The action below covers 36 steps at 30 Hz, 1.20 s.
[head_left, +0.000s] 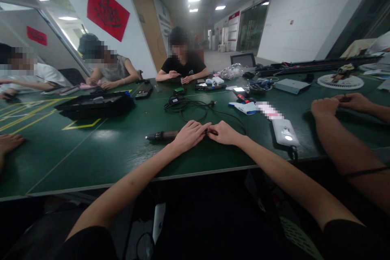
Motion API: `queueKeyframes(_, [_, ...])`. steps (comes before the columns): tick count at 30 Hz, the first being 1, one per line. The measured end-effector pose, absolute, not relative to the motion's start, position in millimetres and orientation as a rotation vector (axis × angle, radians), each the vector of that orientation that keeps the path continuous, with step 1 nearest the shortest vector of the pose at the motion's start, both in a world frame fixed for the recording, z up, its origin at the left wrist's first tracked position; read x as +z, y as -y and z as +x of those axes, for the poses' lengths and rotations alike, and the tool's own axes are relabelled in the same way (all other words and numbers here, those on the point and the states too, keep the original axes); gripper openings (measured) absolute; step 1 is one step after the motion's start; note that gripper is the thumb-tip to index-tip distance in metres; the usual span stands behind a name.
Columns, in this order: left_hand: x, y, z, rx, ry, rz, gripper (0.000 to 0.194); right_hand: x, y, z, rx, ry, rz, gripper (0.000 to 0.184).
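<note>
An electric screwdriver (163,135) lies across the green table, its tip pointing left. My left hand (190,135) is closed over the rear of its body. At the tail end my right hand (224,133) is closed, thumb and fingers pinching a small dark piece that looks like the cable plug; the fingers partly hide it. Both hands nearly touch. Behind them a black cable (195,105) lies in loose coils, and a strand of it runs toward my right hand.
A black tray (94,107) stands at the left. To the right lie a white power bank-like device (285,132), a blue-and-white packet (243,107) and a laptop-like grey panel (292,85). A co-worker's hands (326,105) are close on the right. Other people sit across.
</note>
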State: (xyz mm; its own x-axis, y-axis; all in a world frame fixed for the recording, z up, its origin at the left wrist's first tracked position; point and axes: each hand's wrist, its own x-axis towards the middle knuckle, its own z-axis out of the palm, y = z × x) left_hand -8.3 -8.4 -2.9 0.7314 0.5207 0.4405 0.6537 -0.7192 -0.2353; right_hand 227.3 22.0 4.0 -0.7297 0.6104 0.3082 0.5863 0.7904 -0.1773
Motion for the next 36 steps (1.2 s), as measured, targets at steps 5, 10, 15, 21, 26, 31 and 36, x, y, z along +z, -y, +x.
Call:
queueKeyframes(5, [-4.4,6.6,-9.6,-0.466,0.864,-2.584,0.060,2.8,-22.4,227.1,0.062,2.619,-0.923,0.024])
queueKeyframes(10, [-4.1,7.1,-9.2,-0.507,0.911,-2.562,0.058,1.7,-23.7,227.9,0.091,2.623,-0.904,0.023])
queueKeyframes(15, [-1.3,9.0,-9.9,-0.489,0.858,-2.586,0.061,0.2,-24.6,228.1,0.081,2.607,-0.893,0.024])
queueKeyframes(21, [-2.8,7.6,-8.5,-0.501,0.916,-2.536,0.057,5.3,-20.6,228.0,0.122,2.623,-0.913,0.023])
queueKeyframes(26, [-1.8,8.2,-8.8,-0.493,0.889,-2.545,0.059,5.5,-20.1,227.5,0.118,2.626,-0.924,0.025])
queueKeyframes(31, [-2.1,7.3,-10.6,-0.445,0.859,-2.575,0.060,4.1,-21.1,226.9,0.100,2.625,-0.927,0.025])
queueKeyframes(36, [-5.5,5.2,-10.2,-0.501,0.909,-2.550,0.059,5.6,-20.7,227.5,0.140,2.629,-0.925,0.024])
